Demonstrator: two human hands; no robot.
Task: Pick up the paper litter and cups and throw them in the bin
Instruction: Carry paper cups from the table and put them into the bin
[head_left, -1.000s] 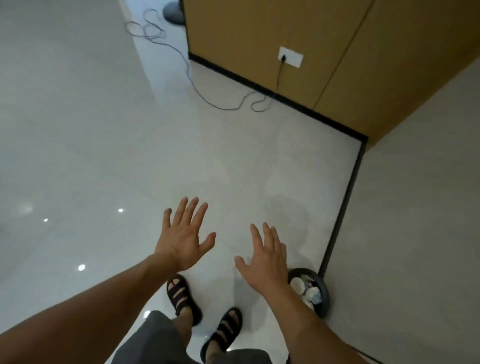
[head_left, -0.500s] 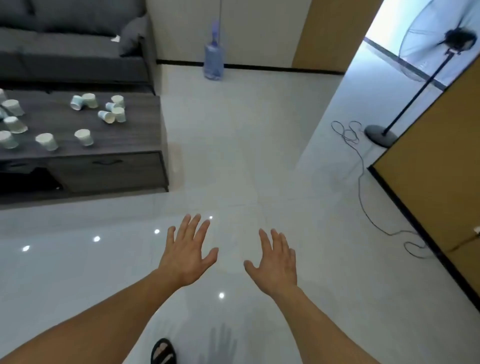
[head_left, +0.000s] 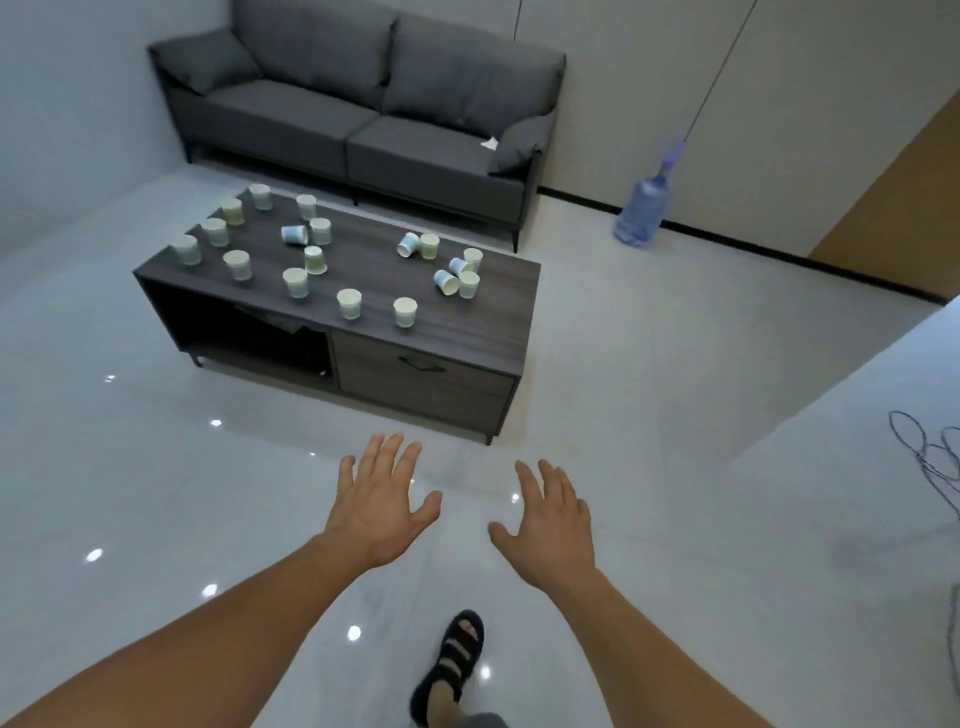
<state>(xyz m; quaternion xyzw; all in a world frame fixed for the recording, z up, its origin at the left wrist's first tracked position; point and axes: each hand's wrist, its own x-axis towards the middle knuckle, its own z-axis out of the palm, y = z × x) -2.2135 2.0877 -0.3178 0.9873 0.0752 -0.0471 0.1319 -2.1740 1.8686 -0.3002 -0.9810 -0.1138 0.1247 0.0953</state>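
Observation:
Several paper cups stand upside down or lie tipped on a dark wooden coffee table ahead of me; a small cluster sits near its right end. A scrap of white paper lies on the grey sofa behind the table. My left hand and my right hand are stretched out over the glossy floor, well short of the table, both empty with fingers spread. No bin is in view.
A blue water bottle stands by the wall to the right of the sofa. A loose cable lies coiled on the floor at the far right. My sandalled foot is stepping forward on the white tiles.
My view has swung left from the bin corner to the sofa and coffee table. Both hands stay open and empty in front of me.

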